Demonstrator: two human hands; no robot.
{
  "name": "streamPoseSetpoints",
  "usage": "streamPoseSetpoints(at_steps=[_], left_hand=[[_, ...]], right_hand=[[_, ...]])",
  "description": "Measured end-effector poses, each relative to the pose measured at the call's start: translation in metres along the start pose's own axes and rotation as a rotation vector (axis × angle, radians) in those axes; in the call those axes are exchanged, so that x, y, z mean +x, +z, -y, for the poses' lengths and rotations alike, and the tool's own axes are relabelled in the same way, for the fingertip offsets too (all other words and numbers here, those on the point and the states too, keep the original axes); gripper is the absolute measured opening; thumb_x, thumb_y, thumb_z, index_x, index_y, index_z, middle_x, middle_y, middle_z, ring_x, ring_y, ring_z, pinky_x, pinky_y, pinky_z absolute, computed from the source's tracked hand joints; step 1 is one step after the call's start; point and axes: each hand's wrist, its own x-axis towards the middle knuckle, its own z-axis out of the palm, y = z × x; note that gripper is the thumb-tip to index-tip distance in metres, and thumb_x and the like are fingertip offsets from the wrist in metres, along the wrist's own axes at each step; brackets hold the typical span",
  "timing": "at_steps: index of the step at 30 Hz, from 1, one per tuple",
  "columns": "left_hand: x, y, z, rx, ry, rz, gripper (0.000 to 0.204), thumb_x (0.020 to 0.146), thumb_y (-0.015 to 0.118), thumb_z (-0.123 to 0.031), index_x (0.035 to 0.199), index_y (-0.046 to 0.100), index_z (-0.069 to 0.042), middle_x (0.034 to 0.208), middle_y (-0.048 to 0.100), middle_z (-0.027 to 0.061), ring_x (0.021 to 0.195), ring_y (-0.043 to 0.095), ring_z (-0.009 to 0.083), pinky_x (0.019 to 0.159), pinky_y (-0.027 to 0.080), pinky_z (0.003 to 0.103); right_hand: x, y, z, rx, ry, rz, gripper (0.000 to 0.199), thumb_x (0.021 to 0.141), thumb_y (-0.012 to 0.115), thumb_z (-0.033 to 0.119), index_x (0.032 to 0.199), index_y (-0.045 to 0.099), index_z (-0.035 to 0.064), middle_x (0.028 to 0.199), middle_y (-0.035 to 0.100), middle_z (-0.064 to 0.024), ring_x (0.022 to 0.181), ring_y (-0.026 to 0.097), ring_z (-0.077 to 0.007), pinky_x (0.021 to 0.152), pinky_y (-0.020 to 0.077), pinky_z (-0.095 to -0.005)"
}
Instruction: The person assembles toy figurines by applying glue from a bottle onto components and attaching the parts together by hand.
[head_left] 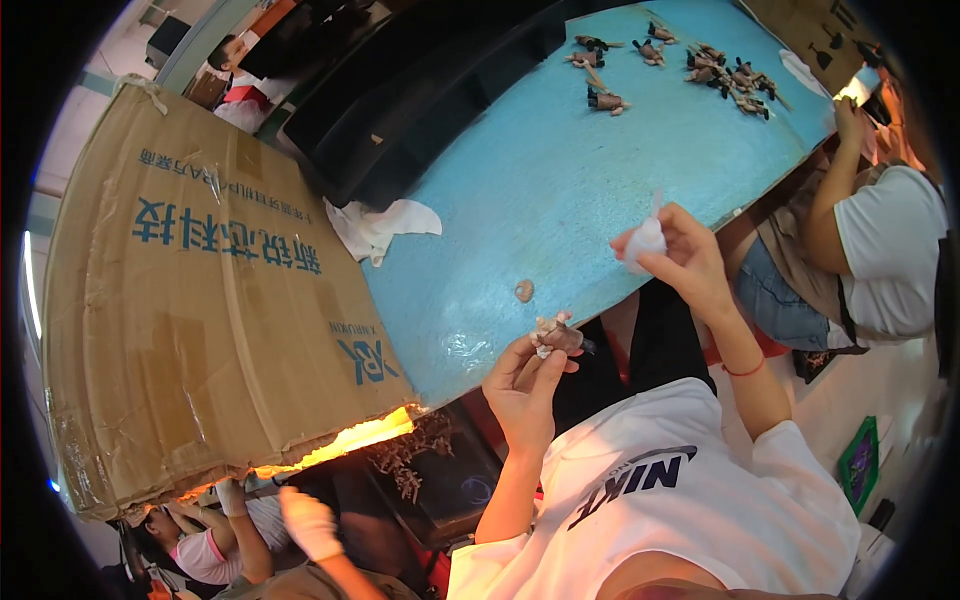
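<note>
My left hand (527, 390) pinches a small brown doll-like figurine (562, 338) with dark feet, held near the front edge of the blue table (460, 255). To the right and higher up, my right hand (697, 262) grips a small translucent white squeeze bottle (648, 238), whose thin nozzle points upward. The bottle is apart from the figurine. Just beyond my left hand, a small round tan piece (524, 290) lies on the table. Several similar figurines (605, 100) with brown bodies and dark ends lie scattered and heaped at the far end of the table.
A large cardboard panel (200, 290) walls off the left side, lit orange along its lower edge. A white cloth (385, 226) lies beside it, near a long black bin (420, 90). Co-workers sit at right and lower left, one with a gloved hand (312, 525).
</note>
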Motion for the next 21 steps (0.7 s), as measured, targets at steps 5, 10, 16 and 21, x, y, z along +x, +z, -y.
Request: streamPoseSetpoints(at_steps=[5, 10, 16, 21], left_hand=[[0.005, 0.002, 0.000, -0.293, -0.131, 0.271, 0.034, 0.080, 0.068, -0.016, 0.103, 0.056, 0.006, 0.104, 0.059, 0.0156, 0.087, 0.060, 0.0224, 0.059, 0.053, 0.031], [-0.003, 0.013, 0.015, -0.227, -0.233, 0.303, 0.025, 0.081, 0.064, -0.005, 0.104, 0.059, 0.003, 0.101, 0.055, 0.0098, 0.090, 0.057, 0.0200, 0.065, 0.053, 0.029], [-0.011, 0.032, 0.023, 0.382, 0.383, 0.071, 0.028, 0.086, 0.058, -0.007, 0.112, 0.056, 0.005, 0.103, 0.055, 0.0120, 0.087, 0.057, 0.0203, 0.070, 0.051, 0.031], [-0.022, 0.035, 0.024, 0.446, 0.336, 0.079, 0.036, 0.090, 0.056, -0.018, 0.114, 0.053, 0.008, 0.101, 0.058, 0.0120, 0.086, 0.056, 0.0172, 0.070, 0.045, 0.027]], right_hand=[[-0.024, 0.026, 0.002, 0.187, -0.057, -0.132, 0.027, 0.088, 0.057, 0.020, 0.105, 0.046, 0.0026, 0.094, 0.062, -0.0145, 0.075, 0.058, -0.0118, 0.061, 0.0489, -0.0233], [-0.047, 0.076, -0.007, 0.427, -0.019, -0.219, 0.025, 0.089, 0.056, 0.020, 0.105, 0.046, 0.0029, 0.091, 0.059, -0.0057, 0.074, 0.055, -0.0070, 0.061, 0.0465, -0.0202], [-0.053, 0.080, -0.010, 0.301, -0.059, -0.331, 0.035, 0.088, 0.058, 0.027, 0.109, 0.043, 0.0032, 0.094, 0.055, -0.0064, 0.081, 0.052, -0.0088, 0.068, 0.0457, -0.0221], [-0.054, 0.083, -0.002, 0.229, -0.144, -0.267, 0.037, 0.091, 0.054, 0.027, 0.116, 0.043, 0.0021, 0.097, 0.051, -0.0037, 0.084, 0.050, -0.0077, 0.071, 0.0432, -0.0216]])
